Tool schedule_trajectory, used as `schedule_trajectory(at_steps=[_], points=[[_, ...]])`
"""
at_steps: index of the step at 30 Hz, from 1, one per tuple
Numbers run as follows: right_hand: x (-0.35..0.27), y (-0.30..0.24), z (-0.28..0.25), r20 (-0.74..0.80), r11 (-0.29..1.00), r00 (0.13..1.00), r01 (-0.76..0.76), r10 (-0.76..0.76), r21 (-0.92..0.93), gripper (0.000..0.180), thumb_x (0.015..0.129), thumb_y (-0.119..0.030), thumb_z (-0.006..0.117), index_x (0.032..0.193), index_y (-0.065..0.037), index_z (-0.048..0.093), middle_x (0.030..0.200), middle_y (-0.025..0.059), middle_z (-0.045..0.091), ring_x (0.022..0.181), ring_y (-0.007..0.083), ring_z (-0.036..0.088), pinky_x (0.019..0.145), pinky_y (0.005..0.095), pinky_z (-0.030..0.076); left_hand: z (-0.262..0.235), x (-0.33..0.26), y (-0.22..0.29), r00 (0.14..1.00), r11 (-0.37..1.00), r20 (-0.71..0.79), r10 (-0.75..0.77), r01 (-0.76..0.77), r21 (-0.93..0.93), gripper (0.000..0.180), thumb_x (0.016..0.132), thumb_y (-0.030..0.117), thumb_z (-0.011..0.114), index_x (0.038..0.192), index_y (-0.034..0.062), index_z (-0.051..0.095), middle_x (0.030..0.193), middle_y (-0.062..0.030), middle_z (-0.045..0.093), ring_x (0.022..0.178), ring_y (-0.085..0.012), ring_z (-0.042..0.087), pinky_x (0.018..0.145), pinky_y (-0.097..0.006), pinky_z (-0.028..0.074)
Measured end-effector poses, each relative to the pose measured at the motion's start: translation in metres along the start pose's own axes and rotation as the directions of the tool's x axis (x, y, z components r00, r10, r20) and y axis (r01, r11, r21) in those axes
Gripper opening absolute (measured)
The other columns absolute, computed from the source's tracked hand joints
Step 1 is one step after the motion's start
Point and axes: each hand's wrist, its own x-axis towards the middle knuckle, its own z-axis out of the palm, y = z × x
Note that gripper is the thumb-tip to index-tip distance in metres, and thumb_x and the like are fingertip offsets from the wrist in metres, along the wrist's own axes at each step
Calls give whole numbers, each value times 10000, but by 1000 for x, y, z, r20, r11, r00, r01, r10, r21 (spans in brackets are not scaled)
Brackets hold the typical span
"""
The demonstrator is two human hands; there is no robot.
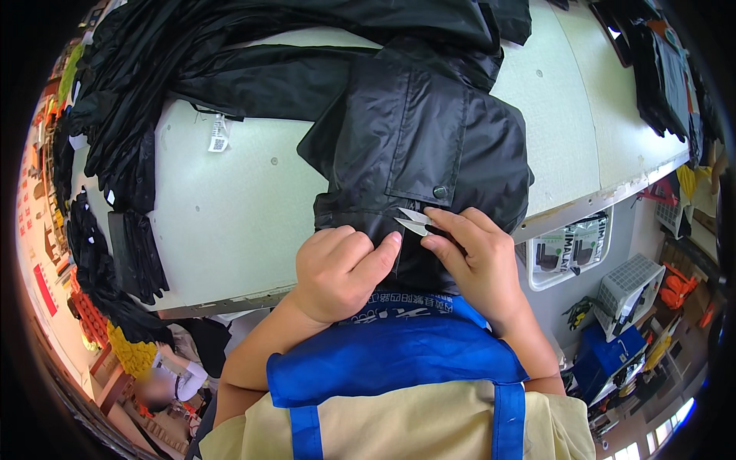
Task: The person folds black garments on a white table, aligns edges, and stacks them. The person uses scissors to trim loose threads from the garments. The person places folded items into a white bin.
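Observation:
A black jacket [429,146] lies on the pale worktable [230,222], its lower edge hanging over the near side. My left hand [341,268] presses down on the jacket's hem, fingers curled, thumb pointing toward the blades. My right hand [475,257] holds a small pair of thread snips [412,221], whose silver tips point left and rest on the fabric just below a pocket flap with a snap button [439,191].
Piles of black garments [130,115] cover the table's left and far edges, one with a white tag [219,134]. More dark garments [663,69] lie at the far right. Bins and a white basket [629,287] stand below the table on the right. Another person [165,379] sits lower left.

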Motion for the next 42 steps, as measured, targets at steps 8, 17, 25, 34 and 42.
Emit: schedule_trajectory(at_steps=[8,17,25,34,42], points=[[7,27,-24,-384,999,922,-34,43,30,267,852,-156,685,1088,-34,664,793,109,633,683,190,593,650,302,473,-2,-4,1,999,998,12,-48,49,-38,209,682,53,696,888,87,692,602,-4,391,510,-165,439,435,-297,325],[39,163,-63,-609,715,758,-290,-234,-636,434,978,-292,504,1304,-6,495,1091,186,611,1035,222,578,873,315,446,-15,-15,5,958,979,280,-66,117,-167,305,659,3,697,959,45,662,726,-62,545,613,-226,537,531,-320,412],[8,72,8,-266,614,834,-106,484,782,246,924,-73,565,1153,1,513,1019,79,590,936,143,547,853,270,441,5,20,-38,807,807,-67,-586,576,-129,337,952,198,524,1238,27,478,990,-142,633,849,-286,605,769,-363,483],[2,104,42,-427,923,825,-380,371,68,534,830,-232,708,1195,70,461,1112,226,529,980,340,541,867,391,449,58,-16,-72,447,311,211,-869,826,-470,505,903,281,626,1267,-22,451,1213,-195,544,1078,-263,549,946,-351,415],[3,73,8,261,285,759,-504,597,815,793,731,-223,798,1346,61,385,1179,152,591,1029,229,597,907,319,474,26,-6,-92,315,-283,785,-534,808,-517,527,873,137,646,1309,-68,431,1199,-152,595,1044,-231,606,916,-320,480]])
